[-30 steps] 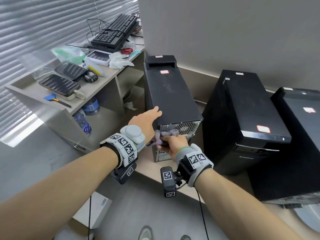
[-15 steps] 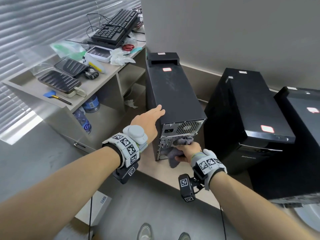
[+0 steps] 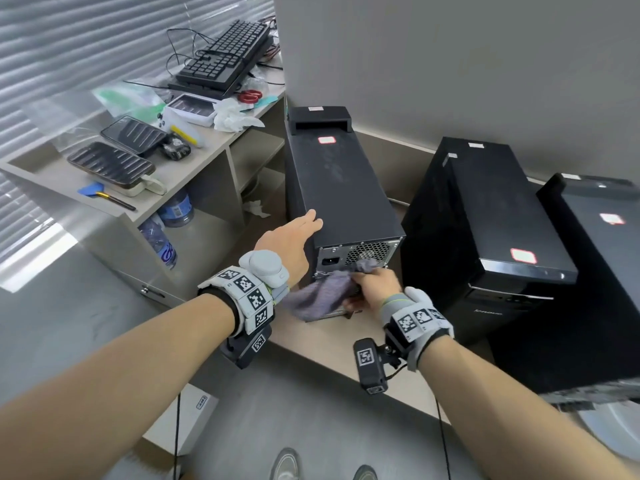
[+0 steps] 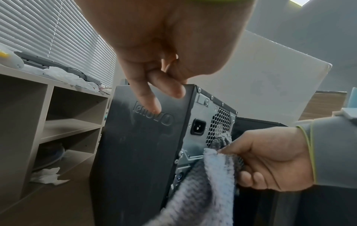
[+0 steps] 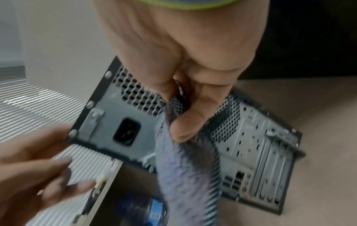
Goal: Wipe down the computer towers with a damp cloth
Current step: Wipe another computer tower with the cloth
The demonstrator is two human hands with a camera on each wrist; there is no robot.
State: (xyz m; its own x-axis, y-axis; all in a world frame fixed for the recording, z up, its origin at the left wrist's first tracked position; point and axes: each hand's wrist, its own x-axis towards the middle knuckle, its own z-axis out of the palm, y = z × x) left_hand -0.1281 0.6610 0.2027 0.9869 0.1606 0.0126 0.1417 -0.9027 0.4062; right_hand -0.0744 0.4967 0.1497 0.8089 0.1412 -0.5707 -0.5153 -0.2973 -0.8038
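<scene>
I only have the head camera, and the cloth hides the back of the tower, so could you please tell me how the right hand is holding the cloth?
Observer: The right hand pinches the cloth between thumb and fingers at the tower's rear vent grille; most of it hangs loose.
Operator: Thank you. Where do the left hand's fingers sit?
Observer: The left hand rests a finger on the side panel, over an embossed lenovo logo.
</scene>
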